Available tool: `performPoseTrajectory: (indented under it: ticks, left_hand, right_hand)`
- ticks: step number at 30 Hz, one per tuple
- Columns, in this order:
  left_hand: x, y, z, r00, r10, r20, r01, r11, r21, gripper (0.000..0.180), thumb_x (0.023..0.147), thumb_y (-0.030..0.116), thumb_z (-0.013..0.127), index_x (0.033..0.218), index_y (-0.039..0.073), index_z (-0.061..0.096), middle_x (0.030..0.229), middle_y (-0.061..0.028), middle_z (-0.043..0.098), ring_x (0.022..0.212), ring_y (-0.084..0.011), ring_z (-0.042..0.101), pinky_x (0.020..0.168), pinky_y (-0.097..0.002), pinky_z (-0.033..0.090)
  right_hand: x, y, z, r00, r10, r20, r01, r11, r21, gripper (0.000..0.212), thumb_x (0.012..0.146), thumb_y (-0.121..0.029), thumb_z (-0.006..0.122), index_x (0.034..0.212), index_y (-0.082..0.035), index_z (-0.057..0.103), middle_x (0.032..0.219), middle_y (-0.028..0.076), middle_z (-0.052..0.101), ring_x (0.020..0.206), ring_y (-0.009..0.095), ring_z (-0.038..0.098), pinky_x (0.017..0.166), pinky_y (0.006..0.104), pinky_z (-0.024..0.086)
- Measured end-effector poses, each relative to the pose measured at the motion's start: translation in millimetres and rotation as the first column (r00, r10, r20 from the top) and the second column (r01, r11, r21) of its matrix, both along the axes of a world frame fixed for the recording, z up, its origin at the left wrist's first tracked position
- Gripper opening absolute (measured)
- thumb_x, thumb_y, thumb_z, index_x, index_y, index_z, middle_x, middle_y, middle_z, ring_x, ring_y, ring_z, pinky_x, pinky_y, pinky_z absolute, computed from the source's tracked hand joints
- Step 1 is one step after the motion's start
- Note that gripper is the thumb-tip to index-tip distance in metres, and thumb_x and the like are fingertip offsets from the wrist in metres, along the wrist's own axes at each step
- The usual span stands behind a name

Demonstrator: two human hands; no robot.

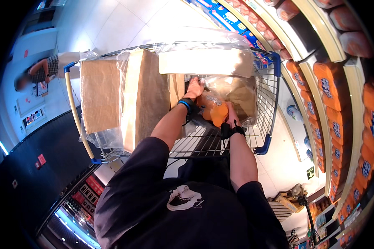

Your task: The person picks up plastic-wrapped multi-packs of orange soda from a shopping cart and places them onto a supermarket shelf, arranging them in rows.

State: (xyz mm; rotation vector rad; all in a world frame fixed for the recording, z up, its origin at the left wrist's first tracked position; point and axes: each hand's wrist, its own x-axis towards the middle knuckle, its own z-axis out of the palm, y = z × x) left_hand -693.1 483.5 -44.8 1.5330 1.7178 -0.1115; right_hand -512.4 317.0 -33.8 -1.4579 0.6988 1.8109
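Both my hands reach down into a wire shopping cart (187,146), holding an orange, plastic-wrapped multipack (214,108) with rounded lobes between them. My left hand (194,88) grips its far left side, though some of the fingertips are hidden. On its right side is my right hand (232,117), its fingers partly behind the pack. Just right of the pack lies a brown item in a clear plastic bag (243,97). A pale, brightly lit carton (205,62) under clear film lies beyond the hands.
Tall cardboard boxes (141,95) and a brown carton (99,93) in clear plastic fill the cart's left part. Along the right, shelves hold rows of orange packs (334,95). Blue packages (226,18) stand at the back. Another person (41,72) is far left.
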Motion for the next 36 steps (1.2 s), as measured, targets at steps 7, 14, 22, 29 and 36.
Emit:
performPoseTrajectory:
  ticks: [7,14,22,29,36]
  left_hand:
    - [24,-42,75,0.957,-0.023,0.289,-0.025,0.986,0.162,0.082,0.082,0.019,0.073,0.148,-0.002,0.030,0.148,-0.0269,0.039,0.138,-0.0401,0.040,0.114,-0.0404,0.036]
    - [24,-76,127,0.907,0.254,0.336,-0.176,0.953,-0.247,0.063,0.101,0.034,0.051,0.152,0.004,0.028,0.150,-0.0199,0.045,0.138,-0.0335,0.044,0.112,-0.0381,0.036]
    - [51,-89,235,0.315,0.409,0.856,-0.051,0.908,-0.415,0.058,0.109,0.046,0.027,0.154,0.011,0.033,0.156,-0.0089,0.037,0.144,-0.0222,0.034,0.119,-0.0364,0.025]
    - [48,-123,393,0.484,-0.542,0.687,0.368,0.838,0.402,0.078,0.086,0.016,0.073,0.153,0.010,0.034,0.161,-0.0222,0.026,0.151,-0.0354,0.023,0.120,-0.0449,0.024]
    - [116,-131,415,0.205,-0.719,0.664,-0.010,0.677,0.736,0.103,0.073,0.051,0.082,0.152,0.007,0.033,0.151,-0.0238,0.033,0.140,-0.0391,0.037,0.114,-0.0514,0.032]
  right_hand:
    - [19,-3,28,0.970,0.205,0.132,-0.168,0.954,-0.246,0.093,0.074,-0.050,0.081,0.141,0.000,0.039,0.109,0.015,0.066,0.090,0.025,0.068,0.075,0.0359,0.058]
    - [21,9,113,0.683,0.107,0.722,-0.194,0.980,0.038,0.111,0.068,-0.021,0.089,0.150,0.001,0.018,0.141,0.017,0.046,0.131,0.026,0.046,0.106,0.0362,0.044]
    - [86,-41,290,0.917,0.066,0.393,-0.238,0.882,0.406,0.080,0.084,-0.041,0.076,0.145,-0.026,0.026,0.141,0.008,0.043,0.124,0.030,0.052,0.077,0.0592,0.054]
    - [129,-126,379,0.968,-0.119,0.221,-0.125,0.536,0.835,0.074,0.096,-0.024,0.059,0.153,-0.019,0.013,0.149,0.013,0.036,0.136,0.030,0.045,0.103,0.0493,0.048]
    - [172,-172,426,0.730,-0.109,0.675,-0.571,0.447,0.689,0.101,0.095,-0.038,0.063,0.158,-0.009,-0.010,0.161,0.015,0.014,0.150,0.026,0.014,0.121,0.0396,0.019]
